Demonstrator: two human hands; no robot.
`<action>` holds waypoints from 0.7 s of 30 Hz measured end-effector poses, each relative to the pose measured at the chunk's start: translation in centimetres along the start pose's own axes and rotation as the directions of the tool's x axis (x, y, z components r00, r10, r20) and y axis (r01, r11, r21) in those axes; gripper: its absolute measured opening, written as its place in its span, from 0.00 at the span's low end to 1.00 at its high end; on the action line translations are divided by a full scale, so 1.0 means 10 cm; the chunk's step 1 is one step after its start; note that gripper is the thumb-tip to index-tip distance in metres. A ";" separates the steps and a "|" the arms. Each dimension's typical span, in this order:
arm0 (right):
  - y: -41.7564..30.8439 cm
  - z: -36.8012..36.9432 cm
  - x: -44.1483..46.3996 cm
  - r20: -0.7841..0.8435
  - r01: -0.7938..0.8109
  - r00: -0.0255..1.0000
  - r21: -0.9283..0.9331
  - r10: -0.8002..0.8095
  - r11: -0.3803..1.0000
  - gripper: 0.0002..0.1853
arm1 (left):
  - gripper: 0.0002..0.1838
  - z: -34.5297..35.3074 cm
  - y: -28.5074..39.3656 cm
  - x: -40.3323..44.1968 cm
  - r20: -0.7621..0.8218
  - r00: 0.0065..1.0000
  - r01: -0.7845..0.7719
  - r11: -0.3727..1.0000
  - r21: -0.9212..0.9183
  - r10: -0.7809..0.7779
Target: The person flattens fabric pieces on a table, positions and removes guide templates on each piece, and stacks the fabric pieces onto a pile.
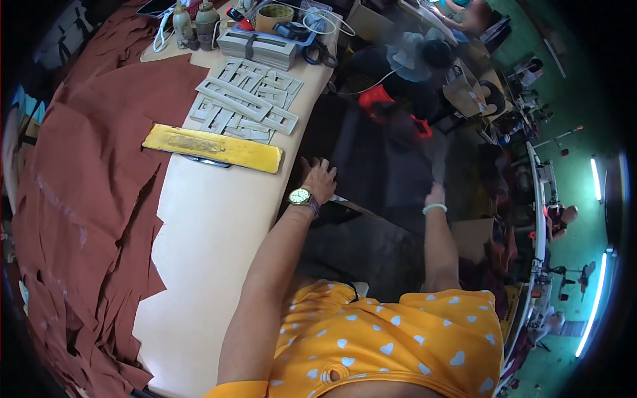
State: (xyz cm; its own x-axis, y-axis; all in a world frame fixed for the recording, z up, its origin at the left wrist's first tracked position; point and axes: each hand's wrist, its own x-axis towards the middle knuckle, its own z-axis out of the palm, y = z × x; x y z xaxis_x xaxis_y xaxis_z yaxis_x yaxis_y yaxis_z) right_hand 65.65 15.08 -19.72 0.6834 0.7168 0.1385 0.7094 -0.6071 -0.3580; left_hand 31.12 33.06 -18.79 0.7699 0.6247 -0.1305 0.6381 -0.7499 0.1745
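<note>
My left hand [320,180], with a watch on its wrist, lies at the right edge of the pale table [206,219], its fingers spread against a dark sheet [358,152]. This sheet hangs or lies beyond the table edge. My right hand [434,195], with a pale bracelet, is at the sheet's right side, its fingers closed at the dark material. On the table are a yellow bar [212,147], with a thin metal tool partly under it, and a pile of pale slotted templates [245,99].
Reddish-brown leather [99,166] covers the table's left side. Bottles [192,26], a bundled stack [257,48], scissors [320,54] and a round container [274,16] stand at the back. A red object [375,101] and cardboard box [464,89] are beyond. Other people sit at right.
</note>
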 end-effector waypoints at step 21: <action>-2.21 -0.99 -0.31 -0.018 0.028 0.999 0.970 -0.046 0.242 0.16 | 0.40 -1.51 0.06 -0.62 -0.118 0.993 -0.116 -0.470 -0.875 -0.025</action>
State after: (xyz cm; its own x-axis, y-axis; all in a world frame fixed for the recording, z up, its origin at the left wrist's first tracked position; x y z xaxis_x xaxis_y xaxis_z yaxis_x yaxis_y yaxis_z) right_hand 49.56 22.91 -3.13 0.6530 0.7377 0.1712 0.0236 0.2061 -0.9782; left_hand 26.59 32.02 -3.13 0.7468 0.6647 -0.0193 -0.3988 0.4709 0.7869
